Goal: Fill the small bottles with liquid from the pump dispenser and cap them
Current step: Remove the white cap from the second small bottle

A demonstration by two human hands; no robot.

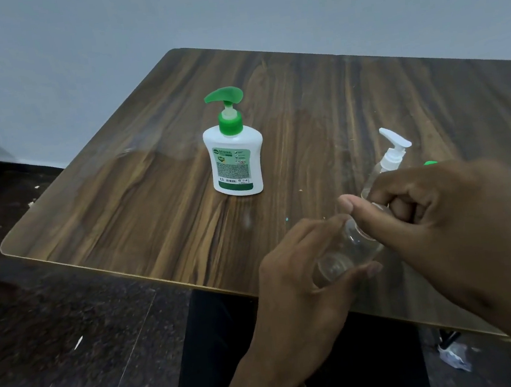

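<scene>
A white pump dispenser [235, 160] with a green pump head stands upright near the middle of the wooden table [139, 187]. My left hand [301, 271] grips a small clear bottle [347, 253], tilted, above the table's near edge. My right hand [441, 213] pinches the top of that bottle with thumb and fingers; the cap itself is hidden under them. Behind my right hand stands a second clear small bottle [379, 173] with a white pump top [395, 148]. A bit of green [430, 163] peeks over my right hand.
The table's near edge runs diagonally below my hands, with dark speckled floor [73, 341] beyond it. A pale wall rises behind the table. Small crumbs dot the tabletop. A crumpled wrapper [454, 357] lies on the floor at the lower right.
</scene>
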